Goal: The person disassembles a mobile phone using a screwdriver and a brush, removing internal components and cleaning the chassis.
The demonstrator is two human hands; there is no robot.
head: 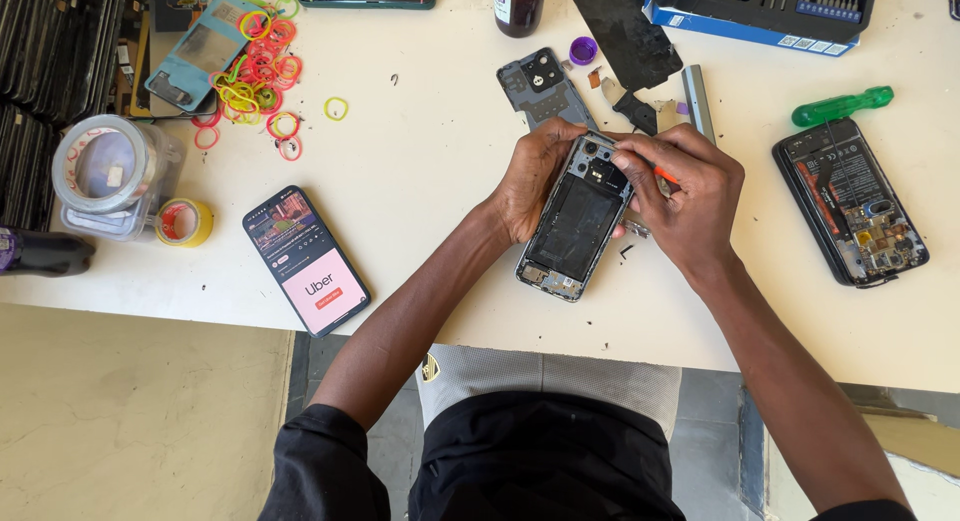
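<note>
While both hands grip, opened phone (572, 224) lies between.

White worktable (440, 181) bearing lit phone (306, 260), opened phone (850, 202), green screwdriver (842, 106), rubber bands (256, 76), tape rolls (184, 222).

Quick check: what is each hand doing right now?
Left hand: closed around the top edge of the opened phone.
Right hand: pinching a small orange-handled tool at the phone's top.
</note>
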